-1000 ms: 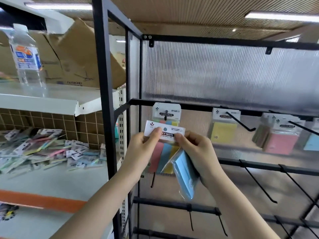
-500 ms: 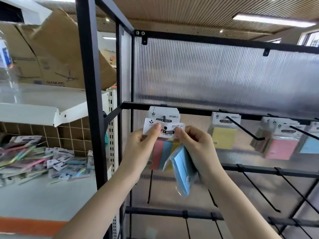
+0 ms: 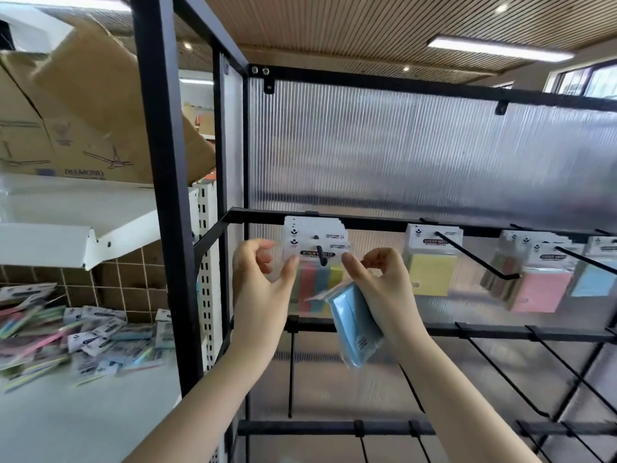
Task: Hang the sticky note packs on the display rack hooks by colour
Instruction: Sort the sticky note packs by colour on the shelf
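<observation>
A multicolour sticky note pack (image 3: 320, 283) hangs on the leftmost hook (image 3: 322, 259) of the black display rack (image 3: 377, 224), in front of other packs of its kind. My left hand (image 3: 262, 289) is beside its left edge, thumb tip touching the header card, fingers loosely curled and apart. My right hand (image 3: 384, 292) touches the pack's right edge with a fingertip and grips a blue sticky note pack (image 3: 354, 324) against its palm. A yellow pack (image 3: 430, 272), pink packs (image 3: 541, 289) and a blue pack (image 3: 594, 279) hang on hooks further right.
The rack's thick black post (image 3: 167, 195) stands just left of my left arm. Bare hooks (image 3: 500, 375) jut from the lower bars. On the white shelf (image 3: 66, 422) to the left lies a pile of loose packs (image 3: 83, 335); a cardboard box (image 3: 83, 111) sits on the shelf above.
The multicolour pack went up and onto the hook, whose tip now shows through its hole. My left hand's pinch on the header has loosened. The view shifted right.
</observation>
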Available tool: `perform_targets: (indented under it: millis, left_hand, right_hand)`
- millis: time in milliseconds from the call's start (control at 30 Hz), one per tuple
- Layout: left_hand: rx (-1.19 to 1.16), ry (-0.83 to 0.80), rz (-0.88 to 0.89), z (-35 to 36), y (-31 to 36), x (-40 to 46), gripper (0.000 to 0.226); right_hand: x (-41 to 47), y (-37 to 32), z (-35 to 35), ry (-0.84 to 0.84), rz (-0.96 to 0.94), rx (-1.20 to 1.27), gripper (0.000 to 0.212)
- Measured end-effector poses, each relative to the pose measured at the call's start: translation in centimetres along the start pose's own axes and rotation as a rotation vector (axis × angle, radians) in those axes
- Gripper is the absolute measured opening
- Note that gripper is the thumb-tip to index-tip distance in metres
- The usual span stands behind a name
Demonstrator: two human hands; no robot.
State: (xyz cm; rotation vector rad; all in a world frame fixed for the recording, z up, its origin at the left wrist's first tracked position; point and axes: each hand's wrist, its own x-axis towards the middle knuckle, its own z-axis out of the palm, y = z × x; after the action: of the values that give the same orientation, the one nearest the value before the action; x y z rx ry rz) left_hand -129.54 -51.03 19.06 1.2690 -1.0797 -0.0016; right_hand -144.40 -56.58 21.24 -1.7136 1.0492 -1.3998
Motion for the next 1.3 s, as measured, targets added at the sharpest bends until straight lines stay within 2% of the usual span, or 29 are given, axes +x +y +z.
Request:
perform_targets:
  millis: [300,467,567,667,733,767,833,900,967,1133,1200,1300]
  left_hand:
    - [-0.002,0.010,-0.043,1.1,-2.4,1.1,0.025]
    - [-0.085,0.002,0.111,0.1,-1.6,-1.3,0.021]
    - [-0.155,-0.168,0.139,0.0,-0.6,-3.0,0.034]
    - [-0.187,-0.436,0.015,0.9,0.4,-4.2,0.068]
    - [-0.226,-0.574,-0.098,1.8,1.2,-4.8,0.080]
    - [-0.248,-0.612,-0.153,2.3,1.7,-5.0,0.075]
    - [-0.298,-0.656,-0.220,3.8,2.6,-5.5,0.050]
    - [-0.326,-0.683,-0.217,5.5,3.1,-6.1,0.032]
    - [-0.331,-0.696,-0.218,7.4,3.4,-6.7,0.024]
    - [-0.311,-0.710,-0.191,12.4,5.7,-8.9,0.038]
    - [-0.299,-0.679,-0.177,14.8,6.7,-9.9,0.037]
    - [-0.336,-0.651,-0.172,18.3,8.6,-11.1,0.052]
  right_hand:
    - [0.8,1.9,1.3,0.087,0.077,-0.010,0.033]
    - [-0.4,2.9,0.4,0.176,0.094,0.054,0.020]
    - [-1.3,3.7,-0.5,0.225,0.138,0.128,0.013]
    - [-2.1,4.2,-1.6,0.250,0.155,0.124,0.013]
    - [-2.5,4.4,-2.5,0.246,0.140,0.091,0.015]
    - [-2.7,4.5,-2.9,0.238,0.133,0.073,0.016]
    - [-3.0,5.0,-4.1,0.224,0.123,0.041,0.015]
    - [-3.3,5.6,-5.4,0.213,0.119,0.024,0.014]
    - [-3.5,6.3,-7.1,0.220,0.129,0.015,0.014]
    - [-3.6,7.9,-12.9,0.211,0.170,0.051,0.015]
    - [-3.3,8.3,-15.6,0.189,0.149,0.050,0.025]
    - [-3.1,8.5,-19.7,0.173,0.117,0.049,0.041]
